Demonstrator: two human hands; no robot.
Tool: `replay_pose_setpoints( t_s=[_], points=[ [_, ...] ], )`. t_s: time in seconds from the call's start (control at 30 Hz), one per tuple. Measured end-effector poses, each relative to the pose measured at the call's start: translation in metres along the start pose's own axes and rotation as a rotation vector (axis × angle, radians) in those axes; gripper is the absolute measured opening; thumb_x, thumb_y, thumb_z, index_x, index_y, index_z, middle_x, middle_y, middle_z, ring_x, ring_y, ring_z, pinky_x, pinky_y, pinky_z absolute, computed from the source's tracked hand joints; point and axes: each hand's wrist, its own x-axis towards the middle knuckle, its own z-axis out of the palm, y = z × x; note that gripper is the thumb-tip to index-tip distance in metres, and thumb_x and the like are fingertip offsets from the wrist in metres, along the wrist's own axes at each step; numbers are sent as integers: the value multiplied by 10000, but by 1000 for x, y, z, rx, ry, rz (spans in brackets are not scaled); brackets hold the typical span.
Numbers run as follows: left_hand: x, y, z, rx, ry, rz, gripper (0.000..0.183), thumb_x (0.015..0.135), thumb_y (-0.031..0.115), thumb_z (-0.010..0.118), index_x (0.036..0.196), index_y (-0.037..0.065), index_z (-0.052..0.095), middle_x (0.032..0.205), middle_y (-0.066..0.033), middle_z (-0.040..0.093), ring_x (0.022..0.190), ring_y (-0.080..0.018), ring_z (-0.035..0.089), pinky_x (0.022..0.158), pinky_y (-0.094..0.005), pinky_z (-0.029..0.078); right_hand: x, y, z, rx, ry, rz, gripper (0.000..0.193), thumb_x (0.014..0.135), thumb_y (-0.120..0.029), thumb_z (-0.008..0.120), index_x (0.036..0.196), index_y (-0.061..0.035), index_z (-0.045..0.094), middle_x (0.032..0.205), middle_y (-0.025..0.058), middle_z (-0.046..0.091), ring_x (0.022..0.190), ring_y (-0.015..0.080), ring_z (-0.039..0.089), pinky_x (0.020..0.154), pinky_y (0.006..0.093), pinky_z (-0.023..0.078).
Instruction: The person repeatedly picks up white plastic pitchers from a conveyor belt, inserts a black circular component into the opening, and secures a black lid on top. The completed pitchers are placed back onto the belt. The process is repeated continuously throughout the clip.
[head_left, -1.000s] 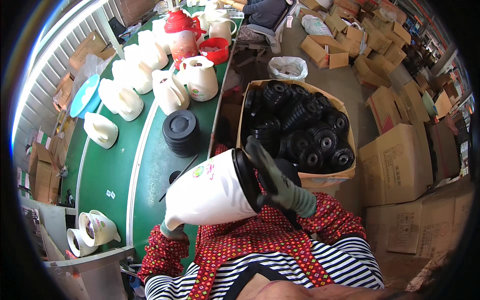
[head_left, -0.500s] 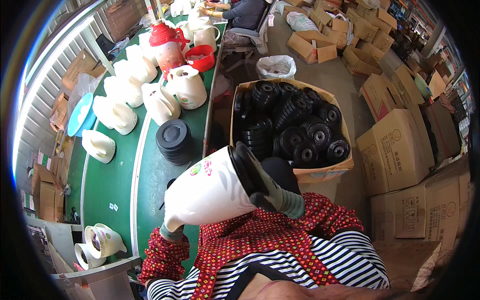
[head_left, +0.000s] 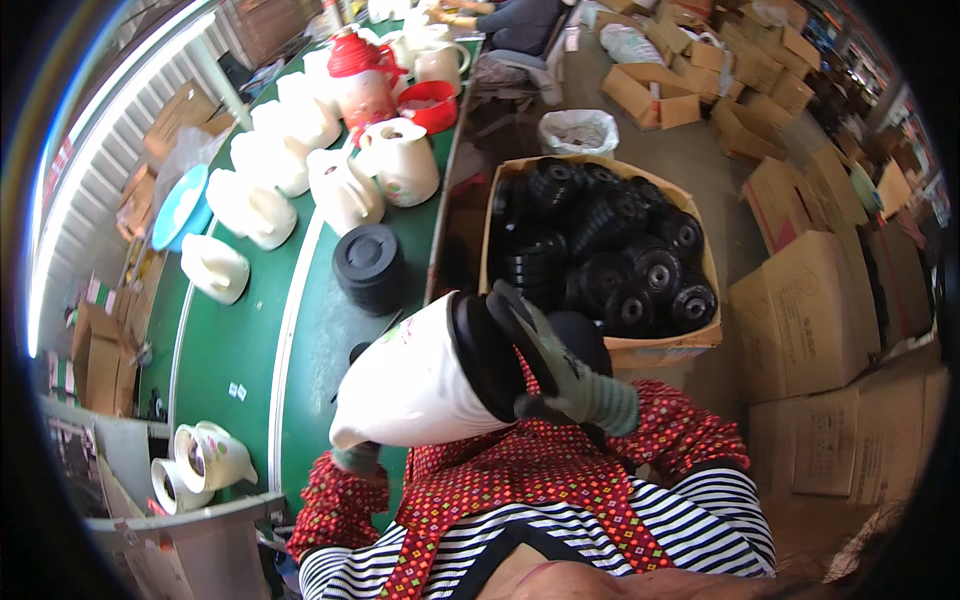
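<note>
A white jug (head_left: 405,375) with a small printed pattern lies tilted in front of me, its spout end toward the lower left. A black round base (head_left: 485,355) covers its right end. My left hand (head_left: 357,457), gloved, holds the jug from behind near the spout; its fingers are mostly hidden. At the base is my right hand (head_left: 565,375), in a grey-green glove, with thumb and fingers spread around the rim and a gap before the palm. A stack of black round bases (head_left: 368,265) stands on the green table just beyond the jug.
Several white jugs (head_left: 345,190) and a red jug (head_left: 362,85) stand on the green table (head_left: 245,340). Beside it, a carton (head_left: 665,345) is full of black discs. A red bowl (head_left: 428,105) and a blue basin (head_left: 183,210) sit farther off. Cartons (head_left: 790,310) line the right.
My right palm has drawn back from the black base, and its fingers are more spread. The jug stays tilted in my left hand. The whole view has shifted slightly.
</note>
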Motion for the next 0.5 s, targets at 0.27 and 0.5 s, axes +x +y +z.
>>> replay_pose_setpoints(
  t_s=[0.27, 0.5],
  points=[
    [-8, -6, 36, -395, -120, -193, 309, 937, 90, 678, 1227, -16, 682, 1178, -154, 736, 1048, -251, 724, 917, -369, 579, 40, -28, -7, -236, -248, -310, 1036, 680, -620, 858, 1566, -249, 469, 1654, 336, 204, 1491, 612, 197, 1187, 687, 229],
    [7, -14, 7, -202, 85, -106, 308, 915, 65, 693, 1210, -24, 685, 1169, -140, 741, 1037, -222, 724, 918, -362, 580, 3, 27, 35, 236, 289, -102, 750, 937, -345, 718, 1556, -34, 429, 1644, 191, 348, 1508, 360, 362, 1225, 511, 316]
  ],
)
